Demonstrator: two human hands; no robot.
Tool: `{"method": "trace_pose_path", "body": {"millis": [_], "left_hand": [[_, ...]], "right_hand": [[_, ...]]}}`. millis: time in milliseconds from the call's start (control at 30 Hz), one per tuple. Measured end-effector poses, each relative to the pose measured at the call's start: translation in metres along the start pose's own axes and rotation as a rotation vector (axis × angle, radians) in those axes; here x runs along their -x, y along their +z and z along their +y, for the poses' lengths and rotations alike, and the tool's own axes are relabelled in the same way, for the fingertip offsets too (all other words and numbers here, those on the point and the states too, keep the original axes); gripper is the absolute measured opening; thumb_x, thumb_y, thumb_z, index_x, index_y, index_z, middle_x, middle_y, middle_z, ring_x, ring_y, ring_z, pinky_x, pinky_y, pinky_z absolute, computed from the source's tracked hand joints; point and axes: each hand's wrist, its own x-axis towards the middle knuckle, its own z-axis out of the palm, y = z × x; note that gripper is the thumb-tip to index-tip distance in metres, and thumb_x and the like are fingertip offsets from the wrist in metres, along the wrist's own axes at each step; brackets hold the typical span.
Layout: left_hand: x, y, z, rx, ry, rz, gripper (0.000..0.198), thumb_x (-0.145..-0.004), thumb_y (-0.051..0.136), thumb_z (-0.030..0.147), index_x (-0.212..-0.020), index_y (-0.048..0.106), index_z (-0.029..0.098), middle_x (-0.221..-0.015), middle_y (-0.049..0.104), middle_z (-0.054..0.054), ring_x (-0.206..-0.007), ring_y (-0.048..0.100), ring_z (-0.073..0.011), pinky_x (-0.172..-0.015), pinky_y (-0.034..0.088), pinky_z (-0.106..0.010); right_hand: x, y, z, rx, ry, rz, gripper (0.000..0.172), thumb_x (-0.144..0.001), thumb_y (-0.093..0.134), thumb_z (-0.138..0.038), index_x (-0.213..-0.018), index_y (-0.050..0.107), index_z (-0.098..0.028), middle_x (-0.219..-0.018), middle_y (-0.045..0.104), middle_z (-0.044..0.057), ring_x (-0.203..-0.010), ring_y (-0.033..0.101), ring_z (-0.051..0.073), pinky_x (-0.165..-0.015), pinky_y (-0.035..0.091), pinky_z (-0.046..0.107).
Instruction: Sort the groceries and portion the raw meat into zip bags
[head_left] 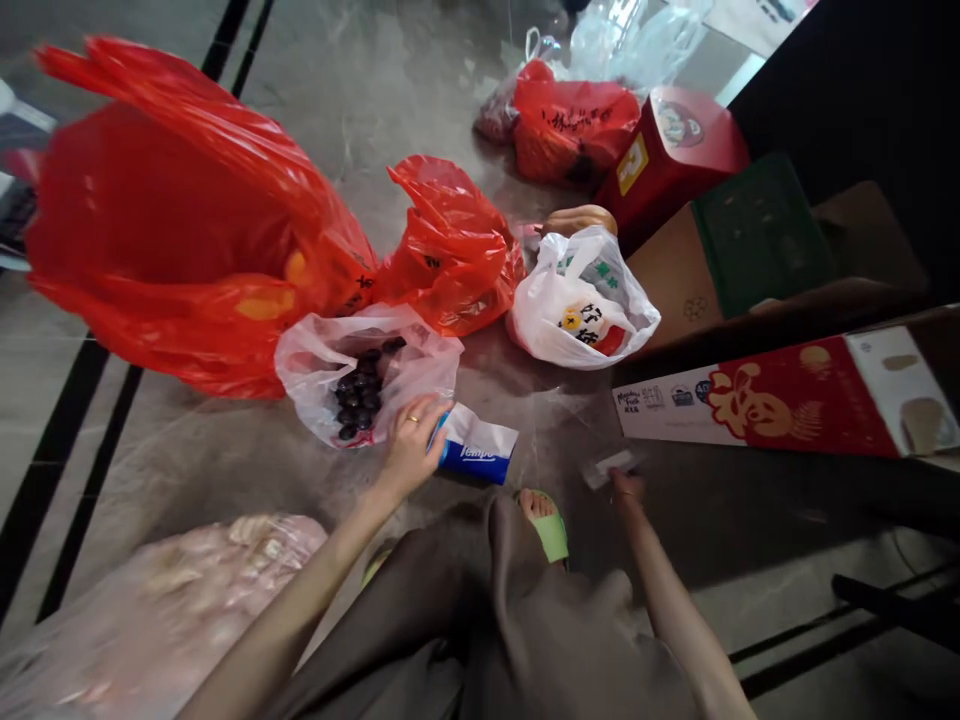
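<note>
My left hand (411, 446), with a ring on one finger, is closed on the left end of a blue and white Tempo tissue pack (477, 458). Right behind that hand lies an opened white plastic bag (307, 365) with dark grapes (362, 392) inside. Off to the right, low over the floor, my right hand (628, 490) pinches a small whitish flat piece (609, 468). Motion blur hides what kind of thing it is. A green slipper (553, 538) on my foot shows between the two hands.
A large red bag (172, 220) with orange items, a smaller red bag (450, 250) and a white bag (577, 300) stand ahead. Along the right are a red box (675, 150), an opened carton (667, 270) and a printed box (780, 400). A clear bag (202, 600) lies lower left.
</note>
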Motion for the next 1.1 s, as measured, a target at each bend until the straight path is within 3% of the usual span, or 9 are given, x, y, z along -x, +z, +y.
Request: {"method": "trace_pose_path", "body": {"millis": [133, 267, 367, 467, 533, 600, 733, 933, 1100], "left_hand": [[0.004, 0.01, 0.026, 0.408, -0.129, -0.168, 0.031, -0.089, 0.046, 0.031, -0.111, 0.064, 0.019, -0.116, 0.066, -0.009, -0.111, 0.058, -0.0222, -0.101, 0.042, -0.04], [0.006, 0.018, 0.041, 0.836, -0.365, -0.3, 0.041, -0.088, 0.049, 0.039, -0.118, 0.061, 0.015, -0.111, 0.069, -0.01, -0.097, 0.065, -0.0206, -0.086, 0.051, -0.033], [0.011, 0.016, 0.041, 0.926, -0.432, -0.135, 0.041, -0.085, 0.053, 0.043, -0.111, 0.066, 0.014, -0.107, 0.071, -0.009, -0.094, 0.065, -0.0202, -0.083, 0.051, -0.03], [0.02, 0.007, 0.03, 0.922, -0.488, 0.06, 0.039, -0.082, 0.058, 0.046, -0.097, 0.072, 0.013, -0.096, 0.073, -0.008, -0.087, 0.065, -0.0198, -0.079, 0.05, -0.028], [0.029, -0.001, 0.017, 0.913, -0.539, 0.137, 0.038, -0.079, 0.062, 0.047, -0.09, 0.073, 0.013, -0.088, 0.074, -0.007, -0.079, 0.065, -0.0189, -0.074, 0.05, -0.028], [0.037, -0.008, 0.003, 0.905, -0.584, 0.199, 0.034, -0.075, 0.067, 0.046, -0.085, 0.074, 0.013, -0.082, 0.074, -0.007, -0.072, 0.065, -0.0181, -0.069, 0.05, -0.028], [0.054, -0.027, -0.016, 0.93, -0.609, 0.263, 0.029, -0.071, 0.071, 0.042, -0.076, 0.073, 0.013, -0.071, 0.072, -0.005, -0.064, 0.062, -0.0156, -0.064, 0.047, -0.026], [0.088, -0.054, -0.002, 0.973, -0.562, 0.167, 0.03, -0.067, 0.076, 0.04, -0.062, 0.062, 0.014, -0.06, 0.06, 0.001, -0.058, 0.052, -0.0107, -0.057, 0.04, -0.022], [0.103, -0.056, 0.005, 0.994, -0.528, 0.114, 0.037, -0.065, 0.077, 0.045, -0.06, 0.056, 0.015, -0.061, 0.055, 0.002, -0.06, 0.048, -0.01, -0.058, 0.038, -0.022]], "right_hand": [[0.007, 0.021, -0.062, -0.306, 0.018, -0.055, 0.042, -0.07, 0.056, -0.063, -0.083, 0.048, -0.024, -0.067, 0.064, 0.002, -0.06, 0.062, 0.02, -0.053, 0.051, 0.032], [0.018, 0.046, -0.153, -0.769, 0.016, -0.472, 0.046, -0.064, 0.075, -0.048, -0.095, 0.052, -0.023, -0.086, 0.067, 0.002, -0.071, 0.063, 0.018, -0.065, 0.053, 0.03], [0.021, 0.066, -0.202, -0.811, -0.053, -0.757, 0.043, -0.067, 0.075, -0.043, -0.097, 0.053, -0.023, -0.089, 0.067, 0.002, -0.077, 0.063, 0.018, -0.073, 0.052, 0.031], [0.019, 0.089, -0.223, -0.729, -0.102, -0.917, 0.045, -0.067, 0.074, -0.043, -0.101, 0.052, -0.024, -0.095, 0.066, 0.003, -0.087, 0.063, 0.02, -0.08, 0.051, 0.035], [0.017, 0.103, -0.23, -0.65, -0.109, -0.855, 0.052, -0.064, 0.075, -0.044, -0.104, 0.05, -0.024, -0.096, 0.065, 0.004, -0.089, 0.062, 0.021, -0.081, 0.051, 0.038], [0.02, 0.112, -0.238, -0.598, -0.148, -0.635, 0.055, -0.062, 0.075, -0.044, -0.105, 0.048, -0.023, -0.095, 0.063, 0.005, -0.089, 0.06, 0.02, -0.081, 0.051, 0.038], [0.054, 0.114, -0.269, -0.61, -0.344, -0.363, 0.045, -0.07, 0.072, -0.039, -0.104, 0.047, -0.024, -0.093, 0.056, 0.002, -0.084, 0.058, 0.016, -0.077, 0.051, 0.033], [0.13, 0.102, -0.307, -0.364, -0.444, -0.643, 0.027, -0.075, 0.069, -0.041, -0.083, 0.052, -0.022, -0.082, 0.055, 0.001, -0.078, 0.057, 0.015, -0.072, 0.051, 0.028], [0.129, 0.107, -0.314, -0.196, -0.43, -0.826, 0.033, -0.08, 0.062, -0.05, -0.07, 0.053, -0.019, -0.068, 0.052, 0.0, -0.065, 0.05, 0.012, -0.059, 0.045, 0.024]]}}
